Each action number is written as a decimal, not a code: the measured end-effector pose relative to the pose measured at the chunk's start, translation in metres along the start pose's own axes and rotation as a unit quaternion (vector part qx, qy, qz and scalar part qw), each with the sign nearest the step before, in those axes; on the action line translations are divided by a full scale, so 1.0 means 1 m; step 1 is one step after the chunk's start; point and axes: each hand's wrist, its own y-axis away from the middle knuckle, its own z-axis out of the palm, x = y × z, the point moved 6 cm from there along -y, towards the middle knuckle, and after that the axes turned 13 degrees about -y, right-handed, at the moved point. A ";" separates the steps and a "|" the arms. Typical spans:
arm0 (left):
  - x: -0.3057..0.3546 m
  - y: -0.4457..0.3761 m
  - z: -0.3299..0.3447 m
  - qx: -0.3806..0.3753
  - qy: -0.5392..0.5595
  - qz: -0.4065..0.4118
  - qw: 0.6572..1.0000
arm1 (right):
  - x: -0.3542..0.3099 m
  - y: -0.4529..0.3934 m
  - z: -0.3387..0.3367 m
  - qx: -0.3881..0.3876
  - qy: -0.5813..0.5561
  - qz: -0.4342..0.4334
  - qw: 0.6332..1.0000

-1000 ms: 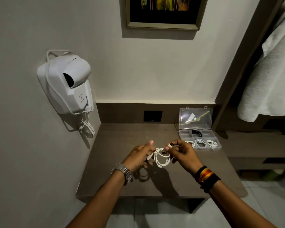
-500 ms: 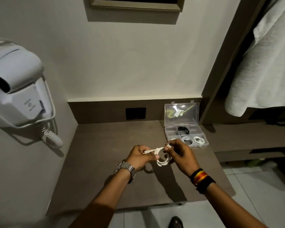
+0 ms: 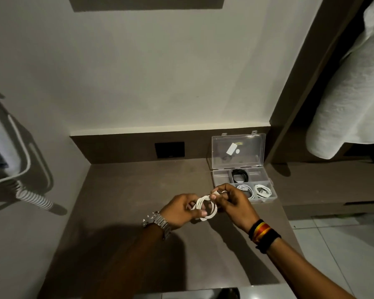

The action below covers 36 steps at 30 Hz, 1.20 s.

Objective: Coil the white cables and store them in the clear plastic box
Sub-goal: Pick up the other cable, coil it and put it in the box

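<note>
A white cable [image 3: 209, 209], wound into a small coil, hangs between both hands above the brown desk [image 3: 125, 212]. My left hand [image 3: 179, 211] grips the coil's left side. My right hand [image 3: 231, 202] pinches the cable's plug end at the top of the coil. Just behind my right hand stands the clear plastic box [image 3: 216, 180] with its lid up. Two coiled white cables [image 3: 262, 190] lie in its front compartments and a black coiled cable [image 3: 239, 175] in a rear one.
A wall-mounted hair dryer with a spiral cord [image 3: 34, 198] is at the left. A black socket plate [image 3: 169, 149] sits in the back panel. White towels [image 3: 352, 93] hang at the right above a lower shelf [image 3: 333, 190]. Tiled floor [image 3: 337, 251] lies right of the desk.
The view has shifted down and to the right. The loose cable loops have been drawn into a tighter coil, and my hands have come closer together near the box.
</note>
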 end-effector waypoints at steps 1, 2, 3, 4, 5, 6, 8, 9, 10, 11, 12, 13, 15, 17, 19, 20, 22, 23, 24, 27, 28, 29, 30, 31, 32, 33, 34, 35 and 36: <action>-0.002 0.002 0.001 -0.011 0.026 -0.003 1.000 | -0.002 0.000 0.003 0.000 0.004 -0.007 1.000; -0.005 0.005 0.000 -0.013 0.049 -0.003 0.999 | -0.003 0.001 0.007 0.002 0.008 -0.014 1.000; -0.008 0.010 -0.001 -0.009 0.066 0.000 0.998 | -0.005 0.002 0.011 0.005 0.012 -0.020 1.000; -0.011 0.014 -0.003 -0.002 0.075 0.001 0.997 | -0.006 0.005 0.016 0.006 0.012 -0.025 1.000; -0.014 0.020 -0.005 0.004 0.074 -0.004 0.997 | -0.007 0.007 0.022 0.007 0.009 -0.026 1.000; -0.016 0.026 -0.006 0.011 0.067 -0.009 0.998 | -0.006 0.010 0.027 0.009 0.002 -0.023 1.000; -0.020 0.037 -0.010 0.041 0.066 -0.009 0.997 | -0.005 0.018 0.039 0.018 -0.021 -0.014 1.000; -0.022 0.042 -0.013 0.064 0.063 -0.007 0.996 | -0.005 0.022 0.045 0.022 -0.028 -0.012 0.999; -0.023 0.047 -0.017 0.084 0.057 -0.005 0.995 | -0.006 0.027 0.051 0.026 -0.027 -0.012 0.999; -0.022 0.051 -0.018 0.092 0.064 0.001 0.994 | -0.007 0.030 0.055 0.030 -0.024 -0.015 0.999; -0.023 0.056 -0.019 0.088 0.088 0.009 0.992 | -0.008 0.034 0.059 0.035 -0.021 -0.022 0.999; -0.025 0.061 -0.019 0.073 0.122 0.019 0.990 | -0.010 0.038 0.063 0.039 -0.021 -0.030 0.999; -0.027 0.072 -0.019 0.044 0.171 0.038 0.984 | -0.015 0.044 0.070 0.045 -0.025 -0.049 0.997; -0.027 0.083 -0.021 0.040 0.177 0.057 0.982 | -0.017 0.049 0.076 0.048 -0.040 -0.057 0.996; -0.023 0.094 -0.024 0.045 0.158 0.073 0.984 | -0.016 0.053 0.082 0.055 -0.062 -0.057 0.995; -0.021 0.099 -0.025 0.048 0.143 0.078 0.985 | -0.016 0.054 0.083 0.059 -0.074 -0.055 0.994; -0.018 0.106 -0.028 0.054 0.110 0.087 0.989 | -0.019 0.054 0.085 0.062 -0.086 -0.058 0.993; -0.018 0.109 -0.030 0.058 0.098 0.090 0.989 | -0.022 0.053 0.086 0.061 -0.086 -0.062 0.993; -0.018 0.112 -0.032 0.065 0.085 0.091 0.990 | -0.026 0.053 0.086 0.058 -0.086 -0.066 0.992; -0.017 0.113 -0.039 0.092 0.047 0.093 0.990 | -0.041 0.048 0.083 0.064 -0.089 -0.076 0.991; -0.016 0.113 -0.041 0.098 0.042 0.094 0.990 | -0.046 0.046 0.080 0.069 -0.085 -0.080 0.991; -0.013 0.112 -0.043 0.103 0.037 0.094 0.989 | -0.051 0.043 0.078 0.072 -0.081 -0.084 0.991; -0.011 0.111 -0.046 0.109 0.031 0.093 0.989 | -0.055 0.041 0.075 0.076 -0.078 -0.088 0.990; -0.010 0.110 -0.048 0.116 0.024 0.091 0.989 | -0.057 0.040 0.073 0.080 -0.078 -0.090 0.990; -0.007 0.110 -0.050 0.127 0.017 0.091 0.988 | -0.059 0.038 0.070 0.086 -0.082 -0.091 0.989; -0.005 0.109 -0.052 0.138 0.010 0.092 0.986 | -0.060 0.036 0.067 0.091 -0.087 -0.090 0.988; -0.004 0.107 -0.053 0.147 0.006 0.092 0.985 | -0.060 0.034 0.064 0.096 -0.093 -0.086 0.987; -0.003 0.105 -0.055 0.151 0.003 0.092 0.984 | -0.059 0.032 0.061 0.099 -0.099 -0.077 0.987; -0.002 0.103 -0.055 0.152 0.004 0.090 0.984 | -0.056 0.030 0.058 0.100 -0.107 -0.062 0.987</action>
